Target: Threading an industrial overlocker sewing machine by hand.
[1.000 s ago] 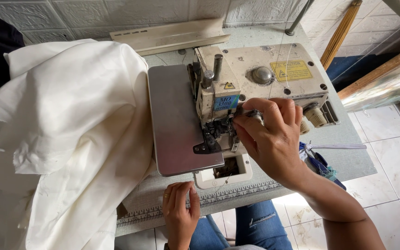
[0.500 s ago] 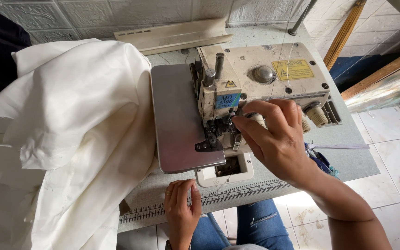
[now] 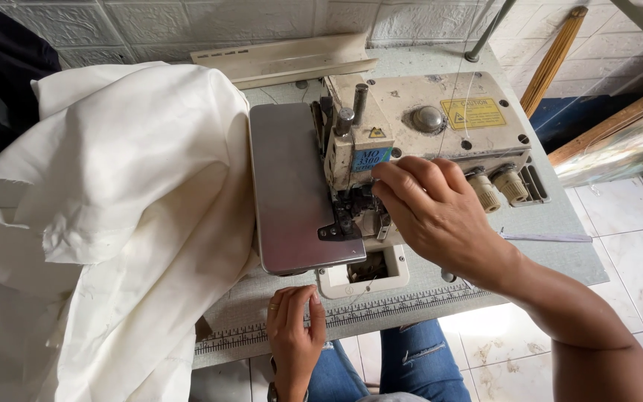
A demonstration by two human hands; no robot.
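Right hand (image 3: 440, 216), fingers curled, pinches at the beige metal sewing machine (image 3: 426, 126); left hand (image 3: 295, 339) rests loosely open on the worktop's (image 3: 560, 223) front edge beside creamy cloth (image 3: 113, 223).

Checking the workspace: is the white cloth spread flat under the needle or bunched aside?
Bunched aside. The white cloth lies heaped left of the grey metal sewing plate, which shows bare.

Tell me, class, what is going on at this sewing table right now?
A person sits at a grey table with a cream industrial sewing machine. Their right hand reaches into the needle area at the machine's front, fingertips by the presser foot. The left hand rests on the table's front edge, on the printed ruler strip. A large heap of cream-white cloth lies to the left, beside the machine's flat metal plate; no cloth lies under the needle.
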